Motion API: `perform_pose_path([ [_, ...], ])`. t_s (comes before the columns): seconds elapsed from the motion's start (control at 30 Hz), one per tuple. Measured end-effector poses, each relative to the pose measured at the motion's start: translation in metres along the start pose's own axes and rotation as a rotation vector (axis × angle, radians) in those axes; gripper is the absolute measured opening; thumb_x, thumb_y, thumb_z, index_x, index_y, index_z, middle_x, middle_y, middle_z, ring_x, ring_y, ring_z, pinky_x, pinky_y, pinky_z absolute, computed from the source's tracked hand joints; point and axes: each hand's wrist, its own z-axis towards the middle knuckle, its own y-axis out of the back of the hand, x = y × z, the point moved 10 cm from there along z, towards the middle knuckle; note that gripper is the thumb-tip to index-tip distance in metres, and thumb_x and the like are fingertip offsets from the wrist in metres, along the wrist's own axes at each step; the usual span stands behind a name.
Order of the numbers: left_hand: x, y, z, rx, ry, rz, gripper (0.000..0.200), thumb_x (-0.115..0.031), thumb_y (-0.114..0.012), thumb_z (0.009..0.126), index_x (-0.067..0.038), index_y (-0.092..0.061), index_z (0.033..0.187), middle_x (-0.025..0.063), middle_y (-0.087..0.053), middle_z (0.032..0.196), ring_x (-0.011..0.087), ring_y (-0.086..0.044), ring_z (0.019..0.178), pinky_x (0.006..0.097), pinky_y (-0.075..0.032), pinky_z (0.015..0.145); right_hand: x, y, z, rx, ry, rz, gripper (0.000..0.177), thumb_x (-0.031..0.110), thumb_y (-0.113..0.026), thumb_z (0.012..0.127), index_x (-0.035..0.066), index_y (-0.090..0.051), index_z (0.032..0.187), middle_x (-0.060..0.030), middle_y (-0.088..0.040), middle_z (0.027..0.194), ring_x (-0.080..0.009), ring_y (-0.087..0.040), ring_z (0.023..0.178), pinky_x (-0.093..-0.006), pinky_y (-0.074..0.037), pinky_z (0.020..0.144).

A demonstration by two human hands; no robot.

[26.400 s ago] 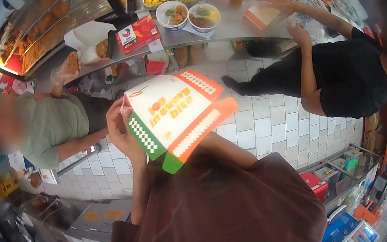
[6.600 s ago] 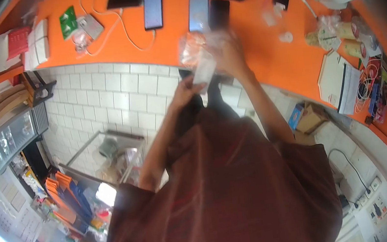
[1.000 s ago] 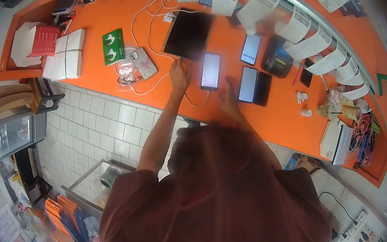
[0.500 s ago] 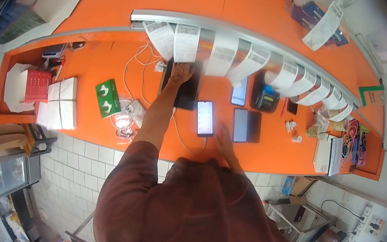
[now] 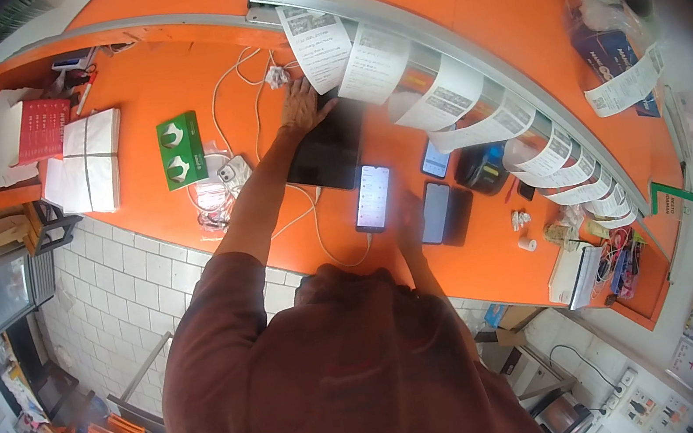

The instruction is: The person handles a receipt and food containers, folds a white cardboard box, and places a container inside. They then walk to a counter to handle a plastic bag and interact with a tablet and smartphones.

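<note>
My left hand (image 5: 298,108) reaches to the upper left edge of a dark tablet (image 5: 325,156) lying flat on the orange counter. Its fingers stretch past that edge and the thumb lies toward the screen; nothing shows in its grasp. A lit phone (image 5: 373,198) with a white cable lies just below the tablet. Smeared by motion, my right hand (image 5: 406,222) is between this phone and a second phone (image 5: 435,213), its fingers not readable. A third phone (image 5: 435,158) lies farther up, partly under hanging paper slips.
Printed slips (image 5: 374,62) hang from a metal rail (image 5: 389,14) over the counter. A black device (image 5: 482,169) stands right of the phones. At left are a green card (image 5: 181,150), tied white paper (image 5: 93,162) and a red box (image 5: 42,129). White cables loop beside the tablet.
My left hand has shifted from over the tablet's upper part to its upper left edge. My right hand has moved up between the phones. The camera view has shifted.
</note>
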Motion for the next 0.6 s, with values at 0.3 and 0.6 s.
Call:
perform_pose_path([
  [0.3, 0.003, 0.001, -0.005, -0.068, -0.036, -0.017, 0.059, -0.051, -0.061, 0.086, -0.005, -0.058, 0.124, 0.0159, -0.052, 0.123, 0.0331, -0.045, 0.119, 0.0508, -0.03, 0.106, 0.008, -0.084, 0.155, 0.065, 0.194, -0.135, 0.041, 0.017, -0.067, 0.09, 0.004, -0.053, 0.126, -0.0204, -0.056, 0.124, -0.0382, -0.05, 0.12, -0.0454, -0.04, 0.102],
  [0.6, 0.003, -0.011, -0.009, 0.003, -0.038, 0.032, 0.059, -0.043, -0.062, 0.085, -0.002, -0.054, 0.127, 0.0168, -0.051, 0.121, 0.0336, -0.046, 0.115, 0.0506, -0.031, 0.105, 0.027, -0.116, 0.191, 0.112, 0.042, -0.075, 0.037, 0.029, -0.067, 0.09, 0.007, -0.057, 0.118, -0.0156, -0.065, 0.111, -0.0369, -0.06, 0.106, -0.0473, -0.045, 0.092],
])
